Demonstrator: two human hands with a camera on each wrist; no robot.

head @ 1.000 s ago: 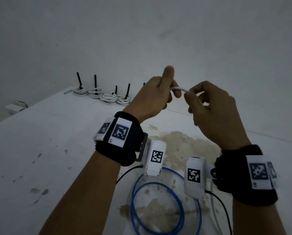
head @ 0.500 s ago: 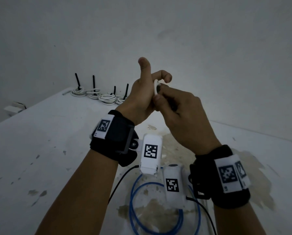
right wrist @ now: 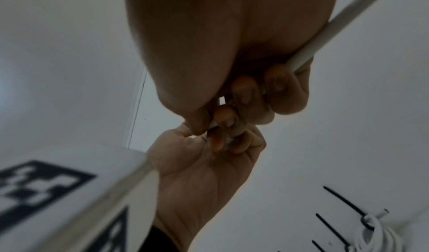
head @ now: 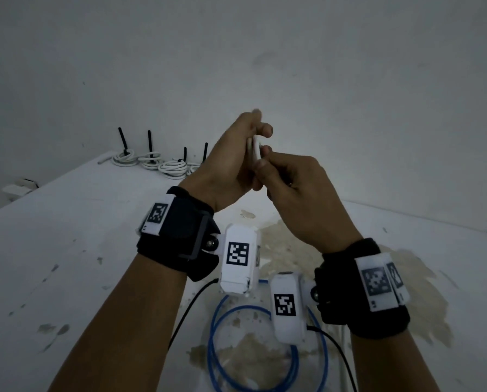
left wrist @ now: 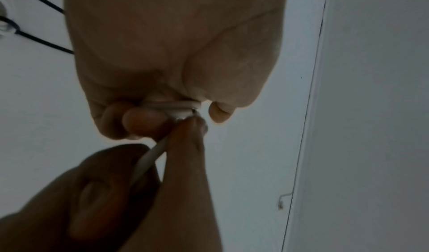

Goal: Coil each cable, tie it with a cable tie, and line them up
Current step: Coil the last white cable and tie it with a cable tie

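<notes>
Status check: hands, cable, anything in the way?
Left hand holds white cable loops. Right hand pinches the free run. Both raised above table. Nothing in the way.

A small coil of white cable (left wrist: 171, 105) is seen pressed against the underside of the left hand (left wrist: 171, 41), held there by curled fingertips (left wrist: 144, 122), with the thumb tip (left wrist: 219, 112) kept just apart to one side. A straight run of the same cable is led away from the coil and down into the right hand (left wrist: 111, 197), where it is pinched between a finger laid along it and the fingers curled beneath. Beyond the left hand, at the frame's upper left corner, black cable ties (left wrist: 44, 43) are glimpsed, partly cut off.
</notes>
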